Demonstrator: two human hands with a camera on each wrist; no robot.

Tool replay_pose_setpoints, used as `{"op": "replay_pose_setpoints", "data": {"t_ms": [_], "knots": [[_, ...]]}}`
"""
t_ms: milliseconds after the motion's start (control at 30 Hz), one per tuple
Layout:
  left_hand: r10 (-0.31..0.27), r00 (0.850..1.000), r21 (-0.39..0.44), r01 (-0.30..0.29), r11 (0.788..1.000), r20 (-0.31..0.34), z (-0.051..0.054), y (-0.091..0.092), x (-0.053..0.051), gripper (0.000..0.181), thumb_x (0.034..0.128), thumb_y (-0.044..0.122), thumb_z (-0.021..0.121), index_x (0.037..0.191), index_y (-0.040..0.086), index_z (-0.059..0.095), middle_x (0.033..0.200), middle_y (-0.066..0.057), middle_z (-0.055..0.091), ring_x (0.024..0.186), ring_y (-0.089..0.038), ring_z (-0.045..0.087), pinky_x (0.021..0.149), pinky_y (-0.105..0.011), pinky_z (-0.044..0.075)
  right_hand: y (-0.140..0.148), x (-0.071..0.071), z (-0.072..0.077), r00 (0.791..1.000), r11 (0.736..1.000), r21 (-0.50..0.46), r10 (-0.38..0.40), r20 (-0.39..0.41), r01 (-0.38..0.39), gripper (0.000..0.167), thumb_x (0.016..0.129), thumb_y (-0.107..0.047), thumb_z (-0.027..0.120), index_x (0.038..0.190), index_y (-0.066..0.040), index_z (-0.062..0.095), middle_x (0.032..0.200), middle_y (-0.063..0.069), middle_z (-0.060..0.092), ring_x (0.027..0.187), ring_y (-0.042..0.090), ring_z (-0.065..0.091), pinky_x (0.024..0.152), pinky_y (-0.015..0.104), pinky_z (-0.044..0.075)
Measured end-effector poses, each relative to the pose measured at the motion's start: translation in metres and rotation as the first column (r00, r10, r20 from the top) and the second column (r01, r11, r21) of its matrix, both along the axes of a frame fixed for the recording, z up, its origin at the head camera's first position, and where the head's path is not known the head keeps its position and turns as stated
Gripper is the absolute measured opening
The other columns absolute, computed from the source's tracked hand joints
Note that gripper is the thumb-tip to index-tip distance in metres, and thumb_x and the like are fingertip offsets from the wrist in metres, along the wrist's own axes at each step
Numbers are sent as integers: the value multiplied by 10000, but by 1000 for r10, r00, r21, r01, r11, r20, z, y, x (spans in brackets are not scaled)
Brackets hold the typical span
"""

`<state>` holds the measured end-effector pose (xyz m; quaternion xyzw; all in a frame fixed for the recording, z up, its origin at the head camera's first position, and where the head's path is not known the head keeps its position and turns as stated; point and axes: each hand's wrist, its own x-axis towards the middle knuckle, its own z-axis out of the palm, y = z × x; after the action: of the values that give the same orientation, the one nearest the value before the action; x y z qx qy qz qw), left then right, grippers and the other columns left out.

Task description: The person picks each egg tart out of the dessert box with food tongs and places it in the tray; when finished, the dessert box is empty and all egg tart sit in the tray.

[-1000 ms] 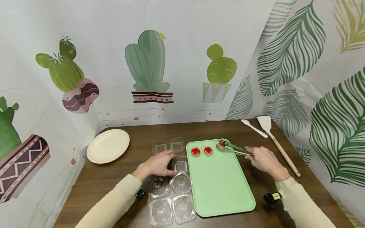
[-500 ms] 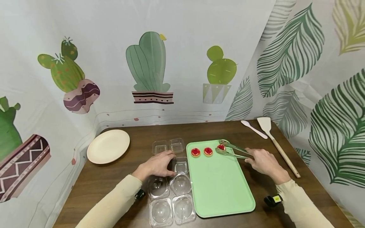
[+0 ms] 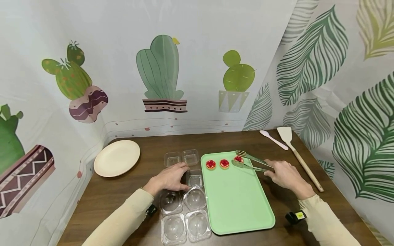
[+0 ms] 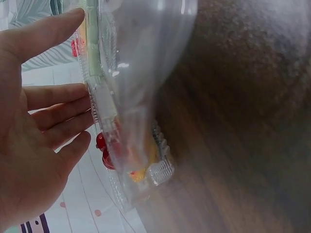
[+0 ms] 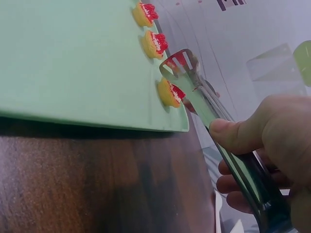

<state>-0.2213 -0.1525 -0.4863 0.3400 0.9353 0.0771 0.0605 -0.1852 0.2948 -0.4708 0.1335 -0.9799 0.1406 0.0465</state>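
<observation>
My right hand (image 3: 287,176) grips metal tongs (image 5: 240,172) at the right edge of a green tray (image 3: 238,201). Their slotted tips stand apart on either side of a red-topped tart (image 3: 238,159) in the tray's far right corner. Two similar tarts, one on the left (image 3: 210,164) and one in the middle (image 3: 224,164), complete the row. Over the clear plastic containers rests my left hand (image 3: 170,177), its fingers fairly straight and touching a container (image 4: 104,97) edge. Red and yellow pieces show by and through that plastic in the left wrist view. The hand hides part of the containers.
Domed lids (image 3: 198,223) of open clear containers face the near table edge. Their trays (image 3: 191,157) lie behind. A cream plate (image 3: 117,158) sits at far left. On the right are a white spatula (image 3: 300,159) with a wooden handle and a pale pink spoon (image 3: 274,139).
The tongs' tips have spread apart, and the third tart now shows lower between them, on the tray. My left hand has hardly moved.
</observation>
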Motion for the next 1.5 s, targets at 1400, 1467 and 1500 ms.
{"op": "replay_pose_setpoints", "data": {"t_ms": [1400, 1467, 1500], "knots": [[106, 994, 160, -102, 982, -16, 20, -67, -2, 727, 759, 447, 792, 1326, 48, 575, 1364, -130, 561, 1285, -301, 509, 1081, -460, 416, -96, -17, 44, 912, 947, 47, 320, -258, -319, 472, 812, -260, 789, 1221, -58, 670, 1054, 99, 726, 835, 225, 688, 582, 357, 536], [117, 993, 168, -112, 979, -16, 17, -71, 0, 725, 752, 445, 800, 1322, 54, 579, 1353, -118, 567, 1275, -295, 517, 1074, -459, 423, -104, -17, 46, 904, 938, 46, 344, -253, -344, 470, 815, -259, 788, 1224, -61, 668, 1029, 81, 728, 786, 189, 682, 549, 310, 517], [120, 993, 174, -116, 978, -15, 15, -73, 0, 725, 747, 439, 805, 1319, 54, 581, 1348, -120, 569, 1269, -295, 522, 1070, -461, 427, -109, -17, 47, 901, 934, 52, 355, -250, -353, 470, 819, -268, 785, 1226, -65, 669, 1035, 72, 728, 788, 178, 684, 545, 292, 513]]}}
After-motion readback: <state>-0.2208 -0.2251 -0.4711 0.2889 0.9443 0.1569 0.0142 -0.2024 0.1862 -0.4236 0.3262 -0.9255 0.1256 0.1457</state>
